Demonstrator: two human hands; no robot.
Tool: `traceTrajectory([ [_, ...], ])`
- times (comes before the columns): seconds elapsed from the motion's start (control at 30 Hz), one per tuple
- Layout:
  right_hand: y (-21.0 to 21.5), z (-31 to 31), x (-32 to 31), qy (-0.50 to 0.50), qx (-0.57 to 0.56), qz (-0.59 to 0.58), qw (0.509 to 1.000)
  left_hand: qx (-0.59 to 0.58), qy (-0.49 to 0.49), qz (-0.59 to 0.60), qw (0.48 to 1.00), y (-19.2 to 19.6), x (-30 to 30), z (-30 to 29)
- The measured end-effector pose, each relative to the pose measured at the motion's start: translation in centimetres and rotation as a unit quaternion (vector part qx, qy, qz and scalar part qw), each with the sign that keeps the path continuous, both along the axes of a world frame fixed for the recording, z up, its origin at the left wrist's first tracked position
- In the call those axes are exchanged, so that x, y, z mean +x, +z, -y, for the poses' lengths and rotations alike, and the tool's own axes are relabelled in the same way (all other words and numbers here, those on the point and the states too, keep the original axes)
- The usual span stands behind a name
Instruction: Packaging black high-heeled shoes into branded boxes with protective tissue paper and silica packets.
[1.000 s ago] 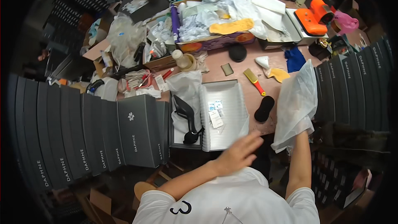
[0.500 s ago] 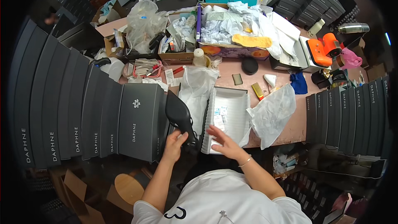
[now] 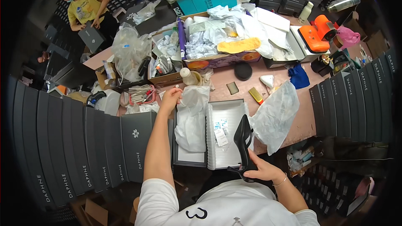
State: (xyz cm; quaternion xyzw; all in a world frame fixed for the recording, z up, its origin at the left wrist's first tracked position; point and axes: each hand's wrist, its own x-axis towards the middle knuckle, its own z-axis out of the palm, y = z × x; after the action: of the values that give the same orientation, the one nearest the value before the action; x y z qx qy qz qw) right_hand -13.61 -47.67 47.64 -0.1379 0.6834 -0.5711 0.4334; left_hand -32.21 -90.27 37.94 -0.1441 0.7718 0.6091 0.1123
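Observation:
My right hand [image 3: 260, 170] grips a black high-heeled shoe [image 3: 243, 144] near my body, its toe pointing up over the open white shoe box lid [image 3: 228, 119]. Small paper tags lie inside that lid. My left hand [image 3: 171, 97] reaches forward to the left and pinches a small white thing between its fingertips, just beside a white bottle [image 3: 186, 75]. Between the two hands, crumpled white tissue paper [image 3: 191, 115] lies in an open dark shoe box [image 3: 188, 158].
Stacks of dark grey shoe boxes [image 3: 83, 142] wall the left and more boxes [image 3: 356, 96] the right. A translucent plastic bag [image 3: 276, 115], yellow brush [image 3: 256, 96], blue cloth [image 3: 299, 76], orange device [image 3: 318, 33] and cluttered cartons lie on the pink table. Another person [image 3: 86, 6] sits far left.
The black shoe has passed from my left side into my right hand. My left hand has left the shoe and stretched forward toward the white bottle. The view has shifted.

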Motion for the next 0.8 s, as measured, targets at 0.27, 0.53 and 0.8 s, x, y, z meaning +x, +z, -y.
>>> traceTrajectory([
  [0.27, 7.4, 1.4, -1.5, -0.097, -0.236, 0.107, 0.961, -0.284, -0.014, -0.085, 0.955, 5.3, 1.7, -2.7],
  [0.53, 9.8, 0.6, 2.8, -0.104, -0.2, 0.108, 0.968, 0.091, -0.033, -0.121, 0.988, 3.0, 1.4, -7.8],
  [0.8, 13.3, 3.8, 1.0, 0.102, -0.292, 0.127, 0.942, -0.195, -0.116, -0.272, 0.935, 20.9, 15.5, -9.8],
])
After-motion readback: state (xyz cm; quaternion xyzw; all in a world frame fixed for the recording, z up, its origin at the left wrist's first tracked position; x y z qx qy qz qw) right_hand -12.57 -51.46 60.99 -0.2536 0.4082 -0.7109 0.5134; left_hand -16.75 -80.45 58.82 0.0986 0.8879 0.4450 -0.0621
